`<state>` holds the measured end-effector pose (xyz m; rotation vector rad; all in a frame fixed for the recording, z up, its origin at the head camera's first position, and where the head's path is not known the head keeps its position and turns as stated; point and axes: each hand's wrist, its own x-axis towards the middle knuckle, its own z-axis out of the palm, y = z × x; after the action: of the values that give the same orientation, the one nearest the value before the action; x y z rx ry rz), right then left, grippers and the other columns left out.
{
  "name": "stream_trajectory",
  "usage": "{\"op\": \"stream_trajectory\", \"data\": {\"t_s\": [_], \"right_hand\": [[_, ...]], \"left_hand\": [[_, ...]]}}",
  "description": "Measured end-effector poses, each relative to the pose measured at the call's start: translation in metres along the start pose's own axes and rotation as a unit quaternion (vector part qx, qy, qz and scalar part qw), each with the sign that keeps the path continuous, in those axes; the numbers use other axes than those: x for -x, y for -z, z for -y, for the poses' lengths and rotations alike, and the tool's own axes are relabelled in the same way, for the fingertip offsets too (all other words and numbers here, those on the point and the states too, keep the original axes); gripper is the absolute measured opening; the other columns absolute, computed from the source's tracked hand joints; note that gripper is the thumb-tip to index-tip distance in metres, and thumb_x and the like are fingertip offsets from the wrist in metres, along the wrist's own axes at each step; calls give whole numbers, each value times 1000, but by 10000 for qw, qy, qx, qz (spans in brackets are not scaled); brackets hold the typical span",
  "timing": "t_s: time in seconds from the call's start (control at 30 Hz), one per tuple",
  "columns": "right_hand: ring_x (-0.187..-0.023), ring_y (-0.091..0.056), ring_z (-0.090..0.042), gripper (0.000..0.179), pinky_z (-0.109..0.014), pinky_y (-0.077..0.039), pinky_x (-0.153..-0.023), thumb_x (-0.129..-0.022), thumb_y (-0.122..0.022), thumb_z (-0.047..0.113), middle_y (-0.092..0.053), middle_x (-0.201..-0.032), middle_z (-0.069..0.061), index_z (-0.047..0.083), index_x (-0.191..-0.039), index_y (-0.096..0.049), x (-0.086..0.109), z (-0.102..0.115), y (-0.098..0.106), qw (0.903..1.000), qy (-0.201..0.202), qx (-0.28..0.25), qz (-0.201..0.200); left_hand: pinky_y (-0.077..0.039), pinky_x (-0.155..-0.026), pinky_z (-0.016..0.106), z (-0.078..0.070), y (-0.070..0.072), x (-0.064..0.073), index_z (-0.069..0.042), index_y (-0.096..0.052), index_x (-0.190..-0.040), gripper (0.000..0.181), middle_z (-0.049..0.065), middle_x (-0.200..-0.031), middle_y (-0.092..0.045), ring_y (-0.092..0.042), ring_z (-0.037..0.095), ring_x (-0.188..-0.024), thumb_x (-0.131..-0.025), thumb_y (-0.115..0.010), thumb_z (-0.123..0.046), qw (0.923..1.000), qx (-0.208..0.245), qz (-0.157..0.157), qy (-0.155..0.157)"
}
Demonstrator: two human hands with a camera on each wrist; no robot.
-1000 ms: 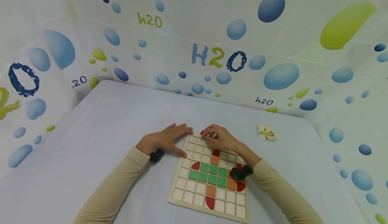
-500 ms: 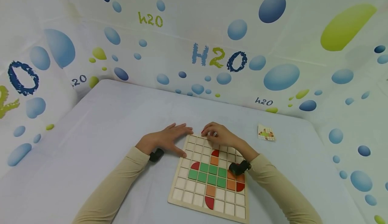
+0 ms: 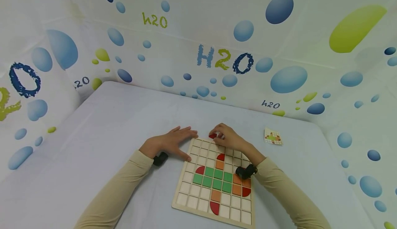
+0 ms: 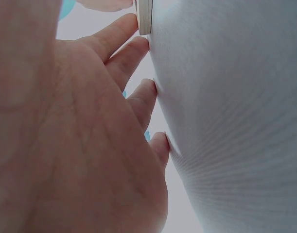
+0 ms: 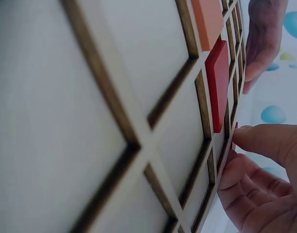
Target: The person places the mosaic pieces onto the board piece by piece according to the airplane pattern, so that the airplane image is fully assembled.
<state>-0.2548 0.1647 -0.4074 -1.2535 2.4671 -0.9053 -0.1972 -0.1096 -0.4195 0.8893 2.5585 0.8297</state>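
A wooden grid board (image 3: 193, 201) lies on the white table, holding green square tiles (image 3: 217, 183), orange tiles (image 3: 216, 195) and rounded red tiles (image 3: 214, 207) in some cells. With fingers spread, my left hand (image 3: 170, 142) rests at the board's far left corner; in the left wrist view its fingers (image 4: 129, 60) reach to the board's edge (image 4: 144, 17). Just beyond the far edge, my right hand (image 3: 228, 137) pinches a red tile (image 3: 212, 136) between thumb and fingers. The right wrist view shows only a sliver of that tile, beside the thumb (image 5: 265, 141).
Right of the board, toward the back, lies a small pattern card (image 3: 273, 136) with green, orange and red shapes. A white sheet (image 3: 186, 50) with blue and green drops and lettering rises behind the table. The right wrist's black camera (image 3: 245, 171) hangs over the board's right side.
My right hand has shifted slightly right and away, and the red tile has come with it, showing more fully now than half a second ago. The left hand stays in place.
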Motion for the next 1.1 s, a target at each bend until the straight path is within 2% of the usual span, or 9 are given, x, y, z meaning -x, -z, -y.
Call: {"op": "stream_trajectory", "data": {"t_s": [0.4, 0.63, 0.83, 1.1], "right_hand": [[-79, -64, -25, 21, -32, -53, -71, -90, -61, -2, -62, -107, -19, -2, -110, -66, 1, -4, 2, 9997, -131, 99, -164], [-83, -64, -23, 24, -29, -54, -73, -90, -66, 4, -64, -107, -17, -2, -112, -67, 2, -4, 0, 9987, -429, -43, -266], [-84, -64, -23, 24, -28, -56, -75, -90, -67, 4, -63, -105, -17, -3, -112, -66, 5, 5, -4, 9991, -197, -340, -188], [-84, -62, -17, 23, -24, -55, -73, -90, -67, 6, -63, -103, -12, -1, -113, -66, 7, 20, -12, 9992, 139, -376, 43]], "left_hand": [[-3, -119, 55, -3, 2, -1, -9, -40, -146, 85, 11, -157, -31, -13, 33, -149, -79, -80, -43, 10000, 29, 4, -30], [-3, -119, 56, -2, 3, 0, -8, -40, -146, 85, 12, -157, -31, -13, 34, -149, -79, -80, -42, 10000, 29, 26, -45], [-4, -119, 56, -3, 3, 1, -8, -40, -146, 85, 12, -157, -31, -13, 35, -149, -80, -79, -42, 10000, -13, 49, -27], [-3, -119, 56, -5, 3, 2, -7, -39, -147, 86, 12, -157, -31, -13, 34, -149, -80, -79, -43, 10000, -31, 55, -3]]}}
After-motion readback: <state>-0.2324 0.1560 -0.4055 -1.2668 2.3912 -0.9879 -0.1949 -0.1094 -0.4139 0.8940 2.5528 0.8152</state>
